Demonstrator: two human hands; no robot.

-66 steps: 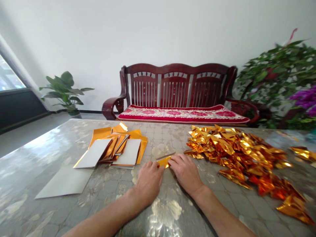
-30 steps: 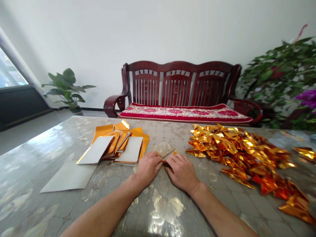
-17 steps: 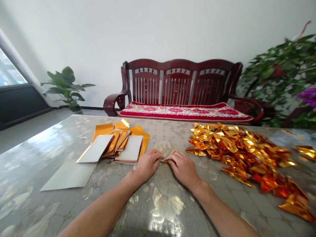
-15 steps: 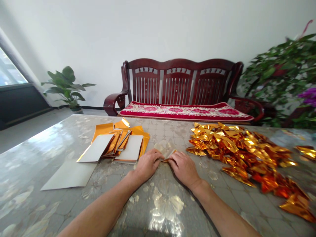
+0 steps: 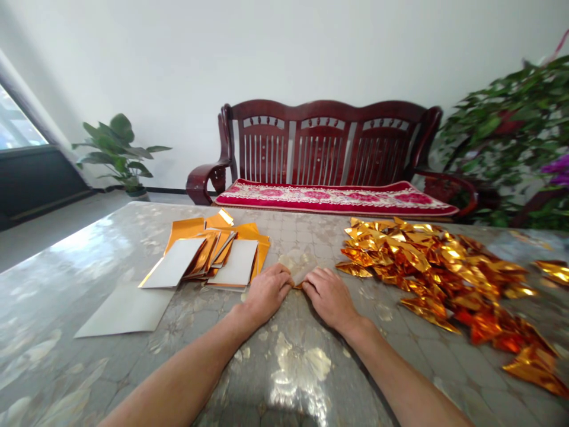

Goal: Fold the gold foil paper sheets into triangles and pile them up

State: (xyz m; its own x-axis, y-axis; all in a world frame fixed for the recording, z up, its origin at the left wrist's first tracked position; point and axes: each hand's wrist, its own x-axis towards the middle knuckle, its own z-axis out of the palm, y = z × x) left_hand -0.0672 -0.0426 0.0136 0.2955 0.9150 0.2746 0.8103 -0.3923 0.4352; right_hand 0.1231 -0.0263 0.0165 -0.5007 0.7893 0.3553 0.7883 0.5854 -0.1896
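Between my two hands, low over the table [image 5: 306,350], is a small piece of gold foil paper [image 5: 299,286], mostly covered by my fingers. My left hand [image 5: 269,290] pinches its left end, fingers curled. The right end is gripped by my right hand [image 5: 328,293], thumb and fingers closed on it. Left of my hands lies a loose stack of gold foil paper sheets [image 5: 213,252], some with the pale backing up. A larger pale sheet [image 5: 122,311] lies flat in front of them. To the right spreads a heap of folded gold foil pieces [image 5: 427,261].
A clear plastic bag [image 5: 524,243] lies behind the heap at the right. Beyond the table stands a dark wooden bench [image 5: 317,142] with a red patterned cushion [image 5: 338,198]. Potted plants stand at the left [image 5: 118,151] and right [image 5: 502,136].
The pale upright flap of the paper between my hands no longer shows, and my right fingers have moved slightly inward and over it. Both hands keep their hold.
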